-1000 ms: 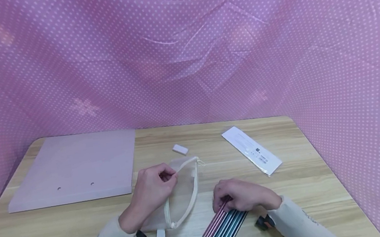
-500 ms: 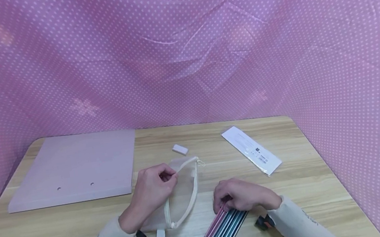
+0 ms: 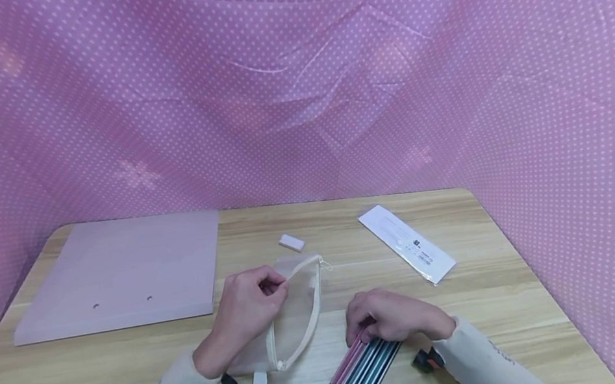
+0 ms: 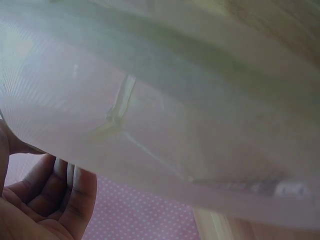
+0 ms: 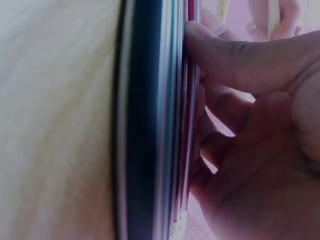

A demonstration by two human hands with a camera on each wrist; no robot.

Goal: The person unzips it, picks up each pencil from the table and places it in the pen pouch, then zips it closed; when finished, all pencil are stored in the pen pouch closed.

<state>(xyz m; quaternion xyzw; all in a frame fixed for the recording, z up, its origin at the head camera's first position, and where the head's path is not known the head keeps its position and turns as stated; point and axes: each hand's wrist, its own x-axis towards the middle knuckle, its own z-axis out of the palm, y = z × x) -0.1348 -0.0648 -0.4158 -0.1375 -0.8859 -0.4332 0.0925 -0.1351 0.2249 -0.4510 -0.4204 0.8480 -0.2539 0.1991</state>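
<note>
My left hand (image 3: 248, 306) pinches one zippered edge of a translucent whitish pouch (image 3: 295, 315), whose mouth gapes toward the right. In the left wrist view the pouch's see-through sheet (image 4: 165, 135) fills most of the frame. On the table to the right, several striped pencils (image 3: 373, 372) lie side by side, teal and dark ones beside red ones. My right hand (image 3: 385, 315) hangs over their far ends. Seen from the right wrist, its thumb (image 5: 225, 52) presses a red pencil (image 5: 191, 115) against the fingers at the edge of the row; the far ends are hidden from above.
A white eraser (image 3: 291, 242) lies beyond the pouch. At the back right is a white packet (image 3: 408, 245) in clear wrapping. A large pale pink folder (image 3: 135, 268) covers the table's left side. Pink dotted cloth (image 3: 293, 89) hangs around the wooden table (image 3: 483, 351).
Between the oldest frame and now, the near ends of the red pencils shift slightly under my right hand. My left hand and the pouch stay where they were.
</note>
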